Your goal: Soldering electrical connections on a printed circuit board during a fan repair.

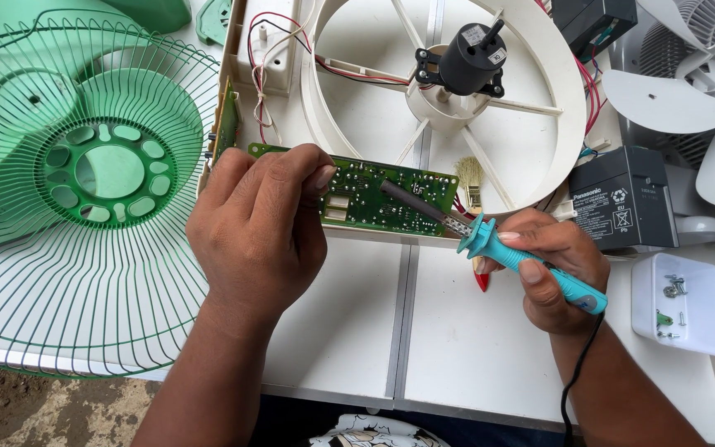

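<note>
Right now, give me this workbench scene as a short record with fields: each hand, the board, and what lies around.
Left hand: fingers pinch the long green circuit board, steadying it.
Right hand: grips a turquoise-handled soldering iron, tip over the board.
Behind: white round fan housing with black motor.
Left side: green-and-white wire fan guard.
Right side: black box-shaped battery, white screw tray.
</note>
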